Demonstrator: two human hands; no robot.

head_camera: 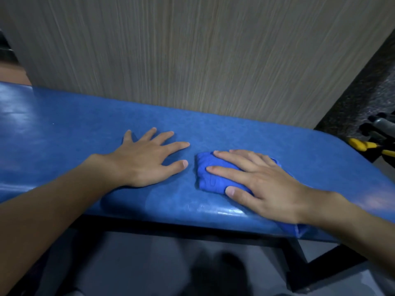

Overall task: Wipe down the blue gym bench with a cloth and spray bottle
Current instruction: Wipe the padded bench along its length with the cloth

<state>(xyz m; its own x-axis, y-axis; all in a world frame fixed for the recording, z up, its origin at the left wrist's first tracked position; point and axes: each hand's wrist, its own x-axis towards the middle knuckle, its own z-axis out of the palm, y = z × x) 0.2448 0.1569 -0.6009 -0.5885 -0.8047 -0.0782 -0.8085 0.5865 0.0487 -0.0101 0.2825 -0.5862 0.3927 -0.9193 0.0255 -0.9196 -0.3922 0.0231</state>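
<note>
Wood-grain wall [192, 50] backs the bench [64, 129]. Left hand [145, 161] lies flat and splayed, holding nothing; right hand [263, 180], also flat, presses the cloth [210, 178] near the front edge.

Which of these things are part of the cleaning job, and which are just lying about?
Part of the job:
blue bench
blue cloth, pressed under the right hand
left hand, flat on the bench
No spray bottle shows.

Just lying about:
yellow-handled item and grey-black gear, past the bench's right end
wood-grain wall behind
</note>
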